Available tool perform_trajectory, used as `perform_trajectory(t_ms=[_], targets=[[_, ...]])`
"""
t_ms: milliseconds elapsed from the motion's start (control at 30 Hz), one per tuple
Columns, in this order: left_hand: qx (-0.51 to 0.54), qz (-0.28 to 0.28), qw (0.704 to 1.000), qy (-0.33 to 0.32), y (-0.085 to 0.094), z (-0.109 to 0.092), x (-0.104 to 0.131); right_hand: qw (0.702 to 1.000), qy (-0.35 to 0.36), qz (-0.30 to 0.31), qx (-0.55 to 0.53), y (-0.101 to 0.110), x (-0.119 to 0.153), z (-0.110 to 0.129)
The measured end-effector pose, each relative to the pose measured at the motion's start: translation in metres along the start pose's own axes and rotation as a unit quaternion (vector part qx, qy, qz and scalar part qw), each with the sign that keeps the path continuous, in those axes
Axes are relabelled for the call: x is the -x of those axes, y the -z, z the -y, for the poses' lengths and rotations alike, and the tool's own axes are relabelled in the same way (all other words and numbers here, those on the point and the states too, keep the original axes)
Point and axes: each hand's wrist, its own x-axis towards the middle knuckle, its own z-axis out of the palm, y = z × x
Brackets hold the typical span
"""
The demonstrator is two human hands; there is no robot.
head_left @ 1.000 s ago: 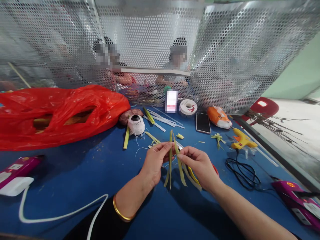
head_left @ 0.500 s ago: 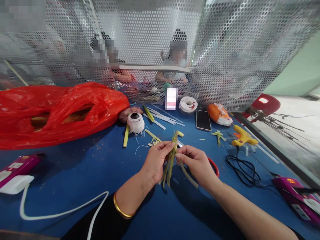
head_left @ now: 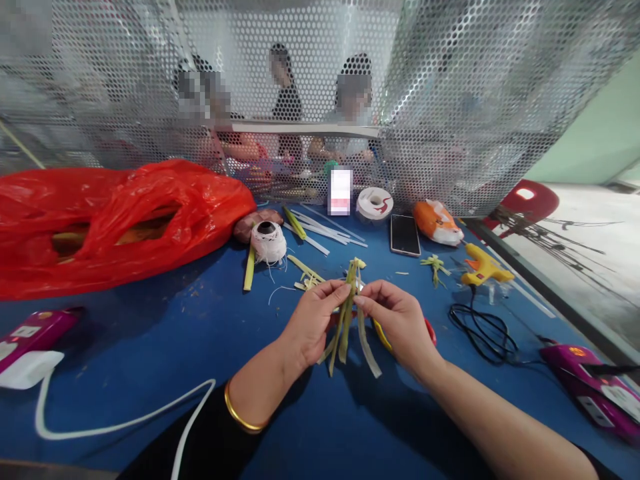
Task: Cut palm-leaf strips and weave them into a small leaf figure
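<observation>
My left hand (head_left: 311,321) pinches a bundle of greenish leaf strips (head_left: 345,327) whose ends hang down over the blue table. Close beside it, the thumb and fingers of my right hand (head_left: 400,320) are pinched on a paler strip (head_left: 369,347) of the same bundle. Behind my right hand lie scissors with red and yellow handles (head_left: 383,335), mostly covered. Cut leaf pieces (head_left: 306,268) lie just beyond my hands. A small tied leaf figure (head_left: 435,267) rests farther right.
A red plastic bag (head_left: 200,200) fills the left. A thread spool (head_left: 270,245), white strips (head_left: 325,230), ribbon roll (head_left: 375,204), dark phone (head_left: 405,235) and yellow glue gun (head_left: 484,265) lie around. Purple power strips (head_left: 590,387) flank the table. People sit behind a perforated metal screen (head_left: 300,40).
My right hand has shifted slightly up, and the pale strip now hangs straighter beside the bundle. More of the scissors' yellow handle shows. Another person has appeared behind the screen.
</observation>
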Motion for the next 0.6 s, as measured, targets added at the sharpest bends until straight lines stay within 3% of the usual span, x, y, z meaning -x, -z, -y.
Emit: perform_trajectory(t_ms=[333,600], targets=[[-0.038,0.003,0.999,0.004,0.0001,0.001,0.001,0.998,0.034,-0.021,0.04,0.0022,-0.0012,-0.0059],[-0.035,-0.002,0.999,0.006,-0.0069,-0.0003,0.005,0.999,-0.005,-0.024,-0.022,0.0016,-0.0016,-0.0042]])
